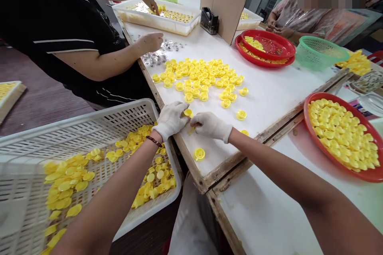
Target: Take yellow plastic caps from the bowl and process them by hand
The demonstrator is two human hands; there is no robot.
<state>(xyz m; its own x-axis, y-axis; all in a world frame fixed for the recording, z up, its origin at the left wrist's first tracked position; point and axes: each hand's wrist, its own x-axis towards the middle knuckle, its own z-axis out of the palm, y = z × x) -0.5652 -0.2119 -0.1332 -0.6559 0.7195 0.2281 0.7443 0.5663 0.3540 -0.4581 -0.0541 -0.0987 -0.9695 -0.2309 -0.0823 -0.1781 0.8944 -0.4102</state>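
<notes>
My left hand [172, 119], in a white glove, is closed with its thumb and fingers on a small round yellow plastic cap [188, 113] at the table's near corner. Just right of it my right hand [211, 126], also gloved, is pinched shut; a thin yellow bit shows under its fingertips, too small to name. Nearest to the hands, one loose yellow cap [199, 154] lies in front and another cap [241, 115] lies to the right. Beyond them a spread of rimmed yellow caps [206, 72] covers the middle of the white table [269, 91].
A white slatted basket [89, 121] with yellow pieces stands left, below the table edge. Red trays [309, 113] of yellow pieces and a green basket [320, 53] are right. A co-worker's hand [151, 42] is beside silvery bits; another person sits behind a cardboard panel [226, 4].
</notes>
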